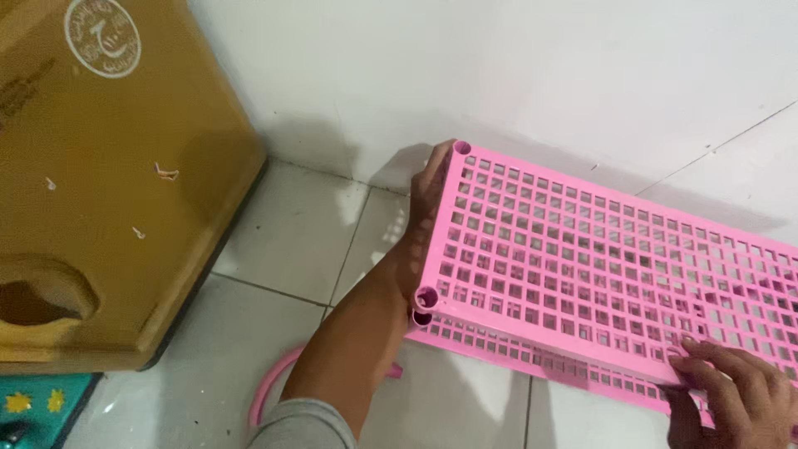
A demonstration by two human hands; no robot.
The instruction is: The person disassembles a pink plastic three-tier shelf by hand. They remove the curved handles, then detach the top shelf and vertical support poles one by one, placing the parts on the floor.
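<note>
Pink lattice shelf panel (598, 249), held flat above the tiled floor (274, 333) over a second panel (499, 345). Left hand (424, 216) grips its short end; right hand (731, 399), fingers curled, clasps the near edge.

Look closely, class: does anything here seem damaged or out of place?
Yes. The brown cardboard box at left has a ragged torn hole low on its side and small scuffs. A pink hoop lies loose on the tiled floor, partly hidden by the left arm.

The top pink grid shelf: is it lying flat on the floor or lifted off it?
Lifted: the top pink grid shelf is gripped by left hand and right hand.
</note>
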